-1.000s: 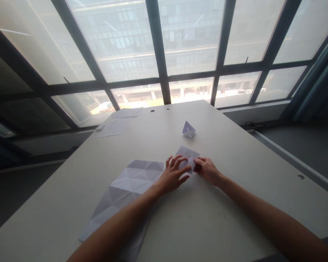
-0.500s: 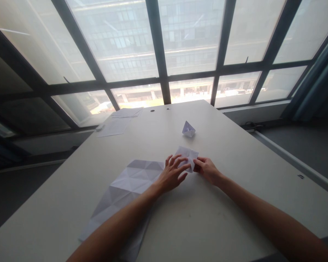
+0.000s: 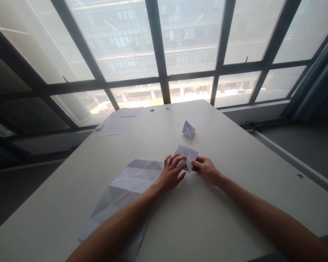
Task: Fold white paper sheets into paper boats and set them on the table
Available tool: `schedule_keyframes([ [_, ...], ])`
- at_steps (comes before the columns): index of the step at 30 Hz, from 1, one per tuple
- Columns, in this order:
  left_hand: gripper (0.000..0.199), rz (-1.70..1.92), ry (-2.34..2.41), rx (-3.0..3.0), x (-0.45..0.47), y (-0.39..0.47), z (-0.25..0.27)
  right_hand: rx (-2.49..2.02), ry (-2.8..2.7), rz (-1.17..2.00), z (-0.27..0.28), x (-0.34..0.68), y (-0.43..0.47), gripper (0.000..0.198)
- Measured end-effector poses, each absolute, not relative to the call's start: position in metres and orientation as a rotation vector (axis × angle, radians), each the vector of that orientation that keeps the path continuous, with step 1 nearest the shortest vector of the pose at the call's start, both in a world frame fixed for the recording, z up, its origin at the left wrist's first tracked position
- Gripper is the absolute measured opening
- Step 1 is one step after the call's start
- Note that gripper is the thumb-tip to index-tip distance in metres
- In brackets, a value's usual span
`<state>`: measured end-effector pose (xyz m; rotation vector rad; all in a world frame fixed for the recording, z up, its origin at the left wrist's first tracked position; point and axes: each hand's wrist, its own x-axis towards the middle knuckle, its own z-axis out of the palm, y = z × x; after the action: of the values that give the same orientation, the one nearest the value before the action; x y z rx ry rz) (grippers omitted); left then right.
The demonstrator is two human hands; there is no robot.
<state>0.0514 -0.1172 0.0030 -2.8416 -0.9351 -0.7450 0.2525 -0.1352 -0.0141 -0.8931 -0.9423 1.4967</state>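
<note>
A small folded square of white paper (image 3: pixel 190 153) lies in front of me on the table. Spread fingers of my left hand (image 3: pixel 171 173) rest over its left side, covering part of it. My right hand (image 3: pixel 207 170) pinches the paper's right edge between thumb and fingers. Just beyond it stands a folded paper boat (image 3: pixel 188 129) with a pointed peak. Under my left forearm lies a large creased white sheet (image 3: pixel 131 178) marked with triangular folds.
Loose sheets (image 3: pixel 114 126) lie at the table's far left, with a small pale object (image 3: pixel 99 127) beside them. A small dark clip-like item (image 3: pixel 300 176) is near the right edge. Large windows rise past the white table's (image 3: pixel 196 225) far end.
My left fingers have drawn in slightly to the left, so more of the folded paper shows. The right hand has shifted very little and keeps its pinch on the edge.
</note>
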Motion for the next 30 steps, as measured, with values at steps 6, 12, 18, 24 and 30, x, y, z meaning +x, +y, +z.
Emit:
schedule_keyframes([
  [6, 0.054, -1.032, -0.943, -2.83, 0.049, -0.107, -0.002, -0.943, -0.996, 1.435, -0.011, 0.25, -0.138, 0.041],
  [12, 0.039, -1.048, -0.804, -2.849, 0.047, -0.107, -0.001, -0.969, -1.002, 1.379, -0.01, 0.25, -0.14, 0.04],
  [18, 0.025, -1.085, -0.819, -2.758, 0.046, -0.108, 0.0, -0.994, -0.887, 1.365, -0.01, 0.251, -0.136, 0.029],
  [24, 0.038, -1.045, -0.921, -2.768, 0.051, -0.115, 0.004, -0.972, -0.839, 1.337, -0.011, 0.252, -0.136, 0.029],
  [30, 0.028, -1.219, -1.08, -2.739, 0.052, -0.112, -0.001, -1.071, -0.942, 1.091, -0.02, 0.256, -0.129, 0.028],
])
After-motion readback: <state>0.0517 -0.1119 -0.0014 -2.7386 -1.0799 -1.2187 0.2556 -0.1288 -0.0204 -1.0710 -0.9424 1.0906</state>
